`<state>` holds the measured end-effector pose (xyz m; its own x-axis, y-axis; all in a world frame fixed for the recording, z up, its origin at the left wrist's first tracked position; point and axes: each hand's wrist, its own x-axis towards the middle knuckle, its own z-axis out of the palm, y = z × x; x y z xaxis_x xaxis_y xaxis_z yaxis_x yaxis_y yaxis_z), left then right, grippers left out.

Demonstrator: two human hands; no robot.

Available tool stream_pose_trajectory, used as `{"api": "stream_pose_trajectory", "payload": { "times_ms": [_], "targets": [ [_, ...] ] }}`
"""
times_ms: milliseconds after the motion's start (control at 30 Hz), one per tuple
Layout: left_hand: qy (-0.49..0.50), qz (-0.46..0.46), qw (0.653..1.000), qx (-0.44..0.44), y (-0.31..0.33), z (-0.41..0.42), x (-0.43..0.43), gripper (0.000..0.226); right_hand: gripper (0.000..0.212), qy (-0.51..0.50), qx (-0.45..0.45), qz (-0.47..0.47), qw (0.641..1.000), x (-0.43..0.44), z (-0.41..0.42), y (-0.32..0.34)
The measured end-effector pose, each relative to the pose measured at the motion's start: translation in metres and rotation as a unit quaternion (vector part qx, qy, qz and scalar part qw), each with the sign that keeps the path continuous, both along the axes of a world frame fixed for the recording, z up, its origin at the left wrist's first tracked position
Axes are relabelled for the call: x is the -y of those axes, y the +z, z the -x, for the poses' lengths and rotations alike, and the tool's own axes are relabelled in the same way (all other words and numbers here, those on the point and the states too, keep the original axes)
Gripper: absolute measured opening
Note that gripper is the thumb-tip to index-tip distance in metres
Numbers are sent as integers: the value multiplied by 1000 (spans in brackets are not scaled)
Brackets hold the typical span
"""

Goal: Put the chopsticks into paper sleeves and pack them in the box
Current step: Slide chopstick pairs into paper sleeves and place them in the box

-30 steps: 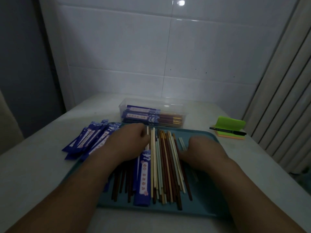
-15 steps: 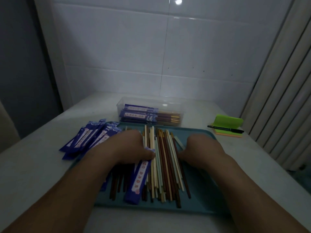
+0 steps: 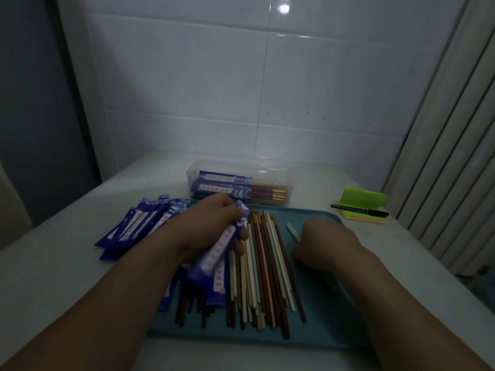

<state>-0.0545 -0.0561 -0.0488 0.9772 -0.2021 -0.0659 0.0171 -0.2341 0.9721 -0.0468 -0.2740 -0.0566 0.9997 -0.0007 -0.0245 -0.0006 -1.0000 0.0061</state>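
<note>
A pale table (image 3: 53, 277) holds a blue-green tray (image 3: 321, 317). A clear box (image 3: 267, 172) with filled sleeves inside sits at 12 o'clock from the tray. Loose chopsticks (image 3: 265, 263) lie in the tray's middle. A heap of sleeves (image 3: 139, 226) lies at 10 o'clock. The left hand (image 3: 211, 226) grips one blue sleeve (image 3: 219, 250) over the sticks. The right hand (image 3: 326, 245) is curled at 3 o'clock; I cannot tell if it holds the pale stick (image 3: 292, 232). Green notes (image 3: 361, 202) and a pen (image 3: 359, 210) lie at 2 o'clock.

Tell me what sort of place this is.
Likely a dim home utility corner or back room: glossy white wall tiles, a plain white table, a teal plastic tray of loose chopsticks.
</note>
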Motion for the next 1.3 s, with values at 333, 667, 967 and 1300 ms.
{"api": "stream_pose_trajectory", "payload": {
  "times_ms": [333,667,967,1300],
  "targets": [
    [-15,-35,999,40,-1,2,6,17,21,-1,-2,9,1000,-2,0,3],
    [-33,-6,999,34,2,4,7,28,31,-13,29,-60,998,11,-7,0],
    [-66,38,997,-18,2,10,7,30,18,-58,93,-695,711,29,-15,5],
    [-99,-42,993,38,6,12,8,32,19,55,2,-816,576,-7,2,11]
  ]
}}
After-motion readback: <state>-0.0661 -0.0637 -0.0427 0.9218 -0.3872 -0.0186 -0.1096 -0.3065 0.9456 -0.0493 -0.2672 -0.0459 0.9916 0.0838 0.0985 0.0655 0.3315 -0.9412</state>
